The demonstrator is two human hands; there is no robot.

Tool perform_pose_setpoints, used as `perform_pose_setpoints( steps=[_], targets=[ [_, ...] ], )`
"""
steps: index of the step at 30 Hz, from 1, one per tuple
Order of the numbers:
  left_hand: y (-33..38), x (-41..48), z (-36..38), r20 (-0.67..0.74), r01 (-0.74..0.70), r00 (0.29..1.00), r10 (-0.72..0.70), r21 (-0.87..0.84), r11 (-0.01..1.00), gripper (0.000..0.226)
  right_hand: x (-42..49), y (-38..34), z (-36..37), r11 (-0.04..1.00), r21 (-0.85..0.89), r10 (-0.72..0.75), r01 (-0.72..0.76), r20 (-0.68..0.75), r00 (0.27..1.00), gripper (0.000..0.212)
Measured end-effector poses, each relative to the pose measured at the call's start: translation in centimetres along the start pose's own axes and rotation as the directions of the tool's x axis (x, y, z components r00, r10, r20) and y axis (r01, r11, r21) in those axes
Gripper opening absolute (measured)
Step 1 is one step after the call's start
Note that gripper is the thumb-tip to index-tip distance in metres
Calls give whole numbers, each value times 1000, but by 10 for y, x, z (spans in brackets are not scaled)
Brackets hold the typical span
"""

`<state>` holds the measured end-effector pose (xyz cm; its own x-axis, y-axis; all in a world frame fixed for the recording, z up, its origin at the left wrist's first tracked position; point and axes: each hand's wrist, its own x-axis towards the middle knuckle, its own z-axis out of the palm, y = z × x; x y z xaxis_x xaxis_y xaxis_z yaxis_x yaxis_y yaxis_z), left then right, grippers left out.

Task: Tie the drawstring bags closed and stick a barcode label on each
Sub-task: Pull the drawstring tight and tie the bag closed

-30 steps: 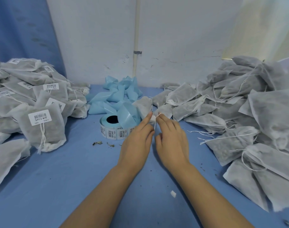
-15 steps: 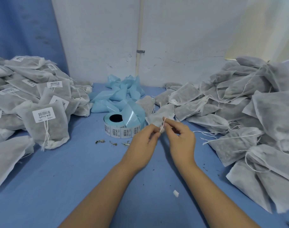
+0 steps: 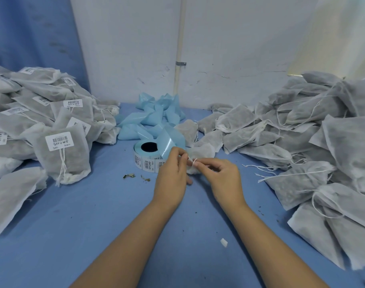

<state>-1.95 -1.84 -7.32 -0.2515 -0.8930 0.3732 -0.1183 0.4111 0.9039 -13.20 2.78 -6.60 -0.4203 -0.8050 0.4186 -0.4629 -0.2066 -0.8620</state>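
Observation:
A small white drawstring bag (image 3: 202,152) lies on the blue table, just beyond my hands. My left hand (image 3: 171,175) and my right hand (image 3: 223,177) both pinch its thin white drawstring (image 3: 193,161) at the bag's gathered mouth. The string loops between my fingertips. A roll of barcode labels (image 3: 147,156) stands just left of the bag, with its blue backing strip (image 3: 156,121) trailing back in a heap.
Labelled, tied bags (image 3: 61,148) are piled on the left. Unlabelled bags (image 3: 302,142) with loose strings are heaped on the right, up to the wall. Bits of dried leaf (image 3: 128,175) and a white scrap (image 3: 223,242) lie on the blue table (image 3: 94,225).
The bag has come nearer to me, away from the right heap. My hands moved closer together over its mouth, and the drawstring now loops between my fingers.

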Motion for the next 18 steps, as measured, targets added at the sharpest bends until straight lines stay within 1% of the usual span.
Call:
perform_pose_setpoints(
  steps=[2, 3, 4, 6, 8, 10, 12, 15, 18],
  targets=[
    [2, -2, 0, -32, -62, 997, 63, 40, 997, 16, -2, 0, 2, 974, -206, -102, 97, -12, 995, 12],
    [3, -3, 1, -29, -72, 997, 72, 12, 997, 15, -3, 0, 3, 957, -263, -133, 124, -17, 991, 10],
    [4, -4, 1, -13, -70, 997, 70, -35, 997, 15, -3, -1, 4, 950, -284, -142, 129, -27, 989, 8],
    [7, -5, 1, 33, -52, 998, 57, -129, 990, 14, -6, -3, 8, 961, -257, -123, 104, -60, 991, 9],
    [7, -4, 0, 59, -28, 997, 41, -198, 980, 14, -8, -5, 13, 985, -165, -71, 55, -93, 993, 15],
    [6, -2, -1, 65, -14, 997, 31, -246, 969, 16, -9, -8, 16, 1000, -3, 27, -27, -99, 995, 16],
    [5, -1, -1, 73, -4, 997, 25, -279, 960, 17, -8, -10, 17, 979, 168, 134, -119, -80, 988, 13],
    [3, 0, -2, 77, -14, 997, 31, -212, 977, 18, -5, -8, 14, 913, 318, 285, -257, -45, 957, 10],
    [2, 1, -2, 81, -1, 997, 12, -133, 991, 18, -4, -10, 12, 856, 420, 332, -303, 3, 943, 5]
  ],
)
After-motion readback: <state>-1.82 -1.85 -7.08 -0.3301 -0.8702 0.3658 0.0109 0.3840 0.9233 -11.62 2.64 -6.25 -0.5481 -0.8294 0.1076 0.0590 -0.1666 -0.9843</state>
